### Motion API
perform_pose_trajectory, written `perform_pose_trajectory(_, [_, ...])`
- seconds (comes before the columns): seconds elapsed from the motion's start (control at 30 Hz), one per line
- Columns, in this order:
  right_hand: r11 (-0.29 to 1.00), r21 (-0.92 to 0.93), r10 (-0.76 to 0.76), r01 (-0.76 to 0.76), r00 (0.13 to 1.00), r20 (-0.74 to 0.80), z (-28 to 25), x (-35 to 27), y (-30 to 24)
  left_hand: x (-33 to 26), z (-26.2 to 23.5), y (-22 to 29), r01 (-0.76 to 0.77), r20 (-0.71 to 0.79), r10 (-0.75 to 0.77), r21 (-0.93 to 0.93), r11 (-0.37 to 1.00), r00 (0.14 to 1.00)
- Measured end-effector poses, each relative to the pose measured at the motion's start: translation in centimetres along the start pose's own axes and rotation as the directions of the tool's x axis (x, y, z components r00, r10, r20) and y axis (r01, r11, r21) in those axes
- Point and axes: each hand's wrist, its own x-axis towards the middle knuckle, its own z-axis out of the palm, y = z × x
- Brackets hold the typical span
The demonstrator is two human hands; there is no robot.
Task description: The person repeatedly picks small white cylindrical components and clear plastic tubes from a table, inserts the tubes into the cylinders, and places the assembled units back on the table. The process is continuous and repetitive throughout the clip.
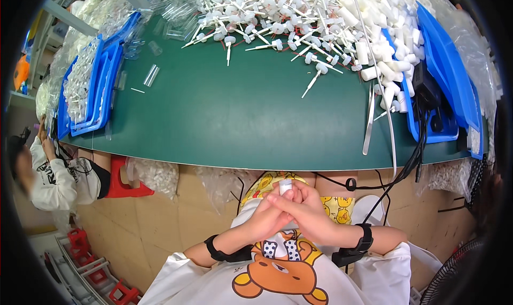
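My left hand [267,217] and my right hand [309,208] are brought together over my lap, below the table's near edge. Their fingers close around a small white cylindrical piece [285,185], whose top sticks up between the thumbs and fingers. Its lower part is hidden by my hands. Across the table, a large pile of thin white sticks with translucent discs [267,27] spreads along the far side. Metal tweezers [368,123] lie on the right of the green table [230,112]. A clear tube [151,75] rests on the left.
White foam-like cylinders [382,59] heap at the far right beside a blue tray [449,64]. Blue trays of small parts [101,91] stand at left. A white cord [382,86] and black cables [422,128] cross the right side. Another person [53,177] sits at left.
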Motion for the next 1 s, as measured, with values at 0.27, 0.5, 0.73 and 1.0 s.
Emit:
perform_pose_trajectory(0.27, [0.998,0.06,0.001,0.001,0.999,-0.034,0.3,0.8,-1.7,1.3,1.3,0.4,-0.03,-0.161,0.045,0.099,0.995,0.986])
perform_pose_trajectory(0.5, [0.994,0.048,0.096,-0.099,0.993,0.072,-0.8,0.9,-2.6,1.2,2.3,-0.6,-0.044,-0.238,0.057,0.06,0.997,0.969])
perform_pose_trajectory(0.73, [0.96,0.041,0.273,-0.276,0.96,0.069,-1.1,1.1,-4.4,1.3,4.6,-0.4,-0.069,-0.327,0.07,0.015,0.998,0.942])
perform_pose_trajectory(1.0, [0.933,-0.016,0.36,-0.359,0.932,0.037,-1.4,1.0,-5.6,1.9,6.4,-1.2,-0.15,-0.405,0.128,-0.022,0.988,0.905])
